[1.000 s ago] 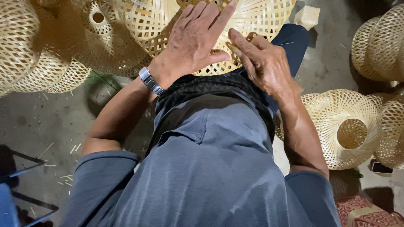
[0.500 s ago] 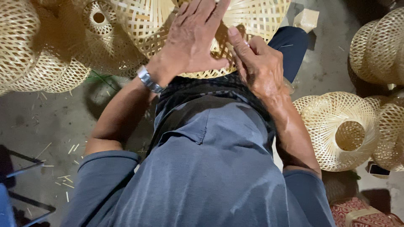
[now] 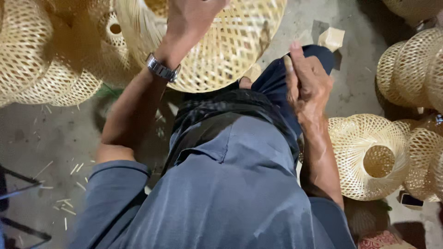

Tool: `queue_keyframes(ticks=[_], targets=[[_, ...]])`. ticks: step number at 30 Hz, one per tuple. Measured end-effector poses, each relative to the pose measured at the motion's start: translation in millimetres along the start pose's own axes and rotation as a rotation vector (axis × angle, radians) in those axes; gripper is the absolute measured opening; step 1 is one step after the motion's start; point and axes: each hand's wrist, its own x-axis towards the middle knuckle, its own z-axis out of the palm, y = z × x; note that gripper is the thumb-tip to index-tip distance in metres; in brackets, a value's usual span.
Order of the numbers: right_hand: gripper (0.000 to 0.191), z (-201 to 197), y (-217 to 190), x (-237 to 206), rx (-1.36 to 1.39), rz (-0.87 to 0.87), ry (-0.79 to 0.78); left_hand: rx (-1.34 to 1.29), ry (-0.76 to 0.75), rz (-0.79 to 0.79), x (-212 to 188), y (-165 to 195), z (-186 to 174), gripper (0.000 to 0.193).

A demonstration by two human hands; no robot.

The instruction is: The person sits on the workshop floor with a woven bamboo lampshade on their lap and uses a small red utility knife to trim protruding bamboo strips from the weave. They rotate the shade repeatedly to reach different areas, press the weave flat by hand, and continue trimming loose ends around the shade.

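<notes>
Two hands on the job: your left hand (image 3: 191, 18) lies flat on the big pale woven bamboo dome basket (image 3: 217, 50), fingers cut off by the top edge, so I can't tell if that grip is closed. The basket sits over your knee, its rounded side toward you, its long axis running away from you. Your right hand (image 3: 307, 85) hangs just beside the rim, clenched loosely, not touching the weave. More woven bamboo shades (image 3: 369, 154) sit on the concrete floor (image 3: 41, 138).
</notes>
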Motion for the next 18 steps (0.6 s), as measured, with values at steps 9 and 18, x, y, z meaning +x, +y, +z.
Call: queue_keyframes(ticks=[9, 18], targets=[[0.037, 9.4, 8.3, -10.7, 0.045, 0.142, 0.084, -0.432, 0.285, -0.183, 8.8, 12.3, -2.5, 0.019], [0.034, 9.8, 28.7, -16.4, 0.162, 0.268, 0.223, -1.163, 0.410, 0.060, 13.6, 33.2, 12.2, 0.045]])
